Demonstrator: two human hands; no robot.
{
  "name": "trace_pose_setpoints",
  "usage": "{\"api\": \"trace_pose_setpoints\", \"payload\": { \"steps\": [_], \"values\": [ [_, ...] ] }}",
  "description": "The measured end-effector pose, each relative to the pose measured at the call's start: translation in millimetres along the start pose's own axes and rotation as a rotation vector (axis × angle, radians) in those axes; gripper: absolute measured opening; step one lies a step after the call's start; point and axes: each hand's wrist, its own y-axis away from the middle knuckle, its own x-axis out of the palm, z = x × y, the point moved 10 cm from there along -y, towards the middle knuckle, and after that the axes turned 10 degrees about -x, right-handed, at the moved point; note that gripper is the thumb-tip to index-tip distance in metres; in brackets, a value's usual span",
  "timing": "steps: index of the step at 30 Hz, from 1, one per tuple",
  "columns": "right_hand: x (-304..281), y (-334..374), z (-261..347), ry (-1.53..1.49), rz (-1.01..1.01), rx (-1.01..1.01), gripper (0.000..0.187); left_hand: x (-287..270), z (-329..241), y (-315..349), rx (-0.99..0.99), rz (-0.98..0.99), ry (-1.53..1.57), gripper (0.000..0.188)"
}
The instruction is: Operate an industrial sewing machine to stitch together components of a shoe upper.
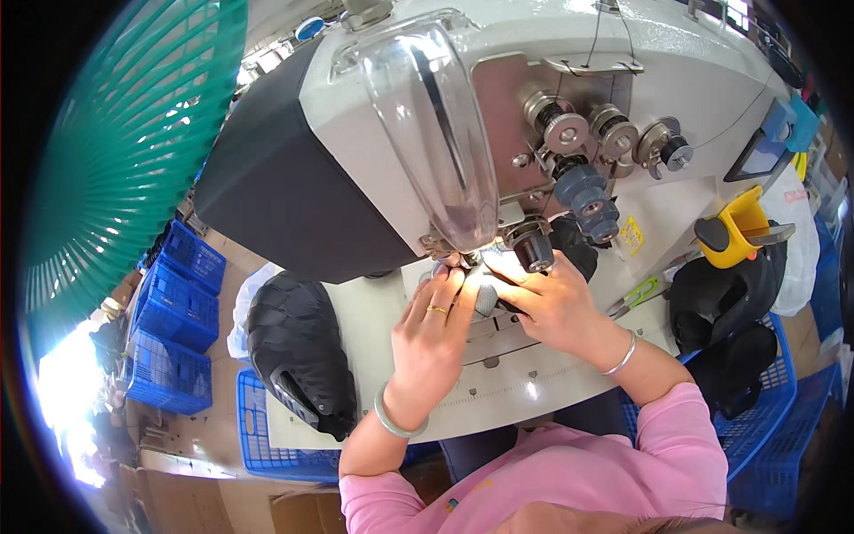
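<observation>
At the lit needle area of a white sewing machine (712,67), a small grey mesh fabric piece (486,301) lies between my hands. My left hand (433,325) presses and holds its left side, fingers pointing toward the needle; a ring and a pale bangle are on this arm. From the right, my right hand (559,304) grips the same piece with thumb and fingers bent close to the presser foot, which is mostly hidden by hands and machine parts. Dark material (574,245) sits behind the right hand. A clear guard (436,133) hangs above the fingers.
A black padded item (301,351) rests left on the machine table (534,383). Green-handled snips (636,295) lie to the right, near a yellow holder (740,227) and black pieces (725,298). A green fan (133,151) and blue crates (173,307) stand at left.
</observation>
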Motion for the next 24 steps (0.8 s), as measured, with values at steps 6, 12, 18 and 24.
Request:
{"api": "trace_pose_setpoints", "payload": {
  "steps": [6,12,18,24],
  "values": [
    [2.0,3.0,3.1,0.014,-0.013,-0.014,0.038,5.9,3.3,-0.8,-0.061,0.025,0.056,0.04],
    [-4.2,5.9,6.2,-0.052,-0.082,-0.045,0.039,-9.2,7.1,-1.8,-0.062,-0.165,0.07,0.028],
    [-2.2,5.9,11.2,-0.043,-0.085,-0.045,0.039,-4.0,34.0,-0.8,-0.328,-0.168,0.325,0.026],
    [-0.5,6.8,13.9,-0.037,-0.069,-0.031,0.04,-6.5,8.7,5.0,-0.167,-0.218,0.132,0.028]
  ]
}}
